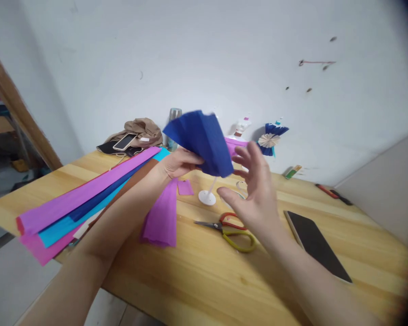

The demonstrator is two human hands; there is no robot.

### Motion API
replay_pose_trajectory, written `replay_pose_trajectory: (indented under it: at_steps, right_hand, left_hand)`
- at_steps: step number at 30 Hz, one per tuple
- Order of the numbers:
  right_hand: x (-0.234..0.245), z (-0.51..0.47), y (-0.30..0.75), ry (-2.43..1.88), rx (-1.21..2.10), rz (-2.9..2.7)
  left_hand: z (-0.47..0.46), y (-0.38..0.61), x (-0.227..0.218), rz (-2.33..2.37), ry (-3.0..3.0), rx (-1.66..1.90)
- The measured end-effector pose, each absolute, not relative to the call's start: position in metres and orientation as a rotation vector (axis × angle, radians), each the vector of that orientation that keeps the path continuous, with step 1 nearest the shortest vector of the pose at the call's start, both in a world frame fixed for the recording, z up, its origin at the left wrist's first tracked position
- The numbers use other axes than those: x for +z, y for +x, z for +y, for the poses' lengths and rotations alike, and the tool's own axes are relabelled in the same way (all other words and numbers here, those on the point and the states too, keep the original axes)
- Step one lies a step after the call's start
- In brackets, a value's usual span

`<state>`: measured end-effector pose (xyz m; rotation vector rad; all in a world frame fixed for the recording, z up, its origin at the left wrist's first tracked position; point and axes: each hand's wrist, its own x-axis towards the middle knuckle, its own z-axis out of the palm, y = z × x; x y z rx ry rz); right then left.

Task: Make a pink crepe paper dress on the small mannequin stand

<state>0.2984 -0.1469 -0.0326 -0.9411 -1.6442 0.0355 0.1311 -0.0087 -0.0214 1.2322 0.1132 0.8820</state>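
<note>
Mid-frame, the left hand (182, 163) pinches the blue sheet (204, 141), already fanned; the right hand (255, 192) is spread, gripping nothing. Blur hides whether the sheet is fastened to the stand (207, 198); a purple strip (161, 218) lies unattached, left of centre.

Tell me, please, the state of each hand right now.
Left hand: closed, holding the dark-blue crepe paper.
Right hand: open, fingers spread and curved beside the paper, nothing visible in its grip.

Blk tablet (318, 244), ph (125, 141) by brn cloth (147, 130)
</note>
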Motion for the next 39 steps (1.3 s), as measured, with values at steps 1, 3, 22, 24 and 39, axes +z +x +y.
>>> replay_pose_trajectory:
  at_steps: [1,3,22,24,39]
  right_hand:
    - [-0.03,-0.143,0.305,-0.936,0.089,-1.61]
    - [-0.027,-0.137,0.316,-0.931,0.218,-1.524]
    - [-0.004,-0.128,0.346,-1.015,0.555,-1.144]
    - [-0.004,-0.126,0.347,-1.014,0.593,-1.147]
    - [-0.003,-0.119,0.35,-1.02,0.641,-1.172]
  left_hand:
    - [-0.016,0.137,-0.021,0.104,1.289,0.82]
    - [-0.027,0.146,-0.021,0.088,1.405,0.759]
    - [-0.034,0.146,-0.009,0.483,1.611,0.928]
    - [-0.034,0.145,-0.008,0.479,1.629,0.902]
    - [-0.025,0.143,-0.009,0.371,1.309,0.86]
